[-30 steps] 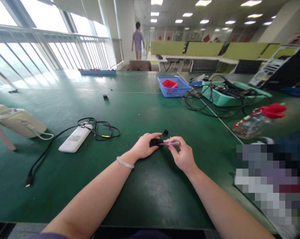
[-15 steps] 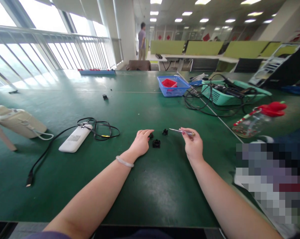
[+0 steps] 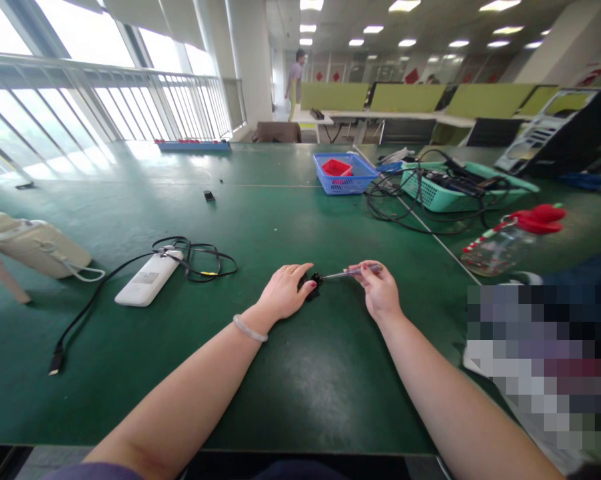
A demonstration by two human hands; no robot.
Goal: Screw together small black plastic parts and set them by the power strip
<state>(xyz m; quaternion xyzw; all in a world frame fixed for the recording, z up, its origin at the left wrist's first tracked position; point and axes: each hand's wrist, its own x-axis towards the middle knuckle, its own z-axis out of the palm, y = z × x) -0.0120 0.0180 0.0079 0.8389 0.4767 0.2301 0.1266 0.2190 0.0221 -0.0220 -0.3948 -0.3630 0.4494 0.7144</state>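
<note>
Small black parts lie close together on the green table in front of me; their outlines merge. My left hand rests beside them on the left, thumb and fingers closed toward their edge, and what it grips is too small to make out. A thin screwdriver is held in my right hand, pinched by its handle between thumb and fingers. Its shaft points left and its tip meets the black parts.
White power bank with a black cable at left, beige bottle beyond it. Blue basket, green basket with cables, and red-capped bottle at right. A person stands far back.
The screwdriver has moved left and down onto the black parts, which now sit together instead of apart. My left thumb has come over to them. The person in the background has shifted right.
</note>
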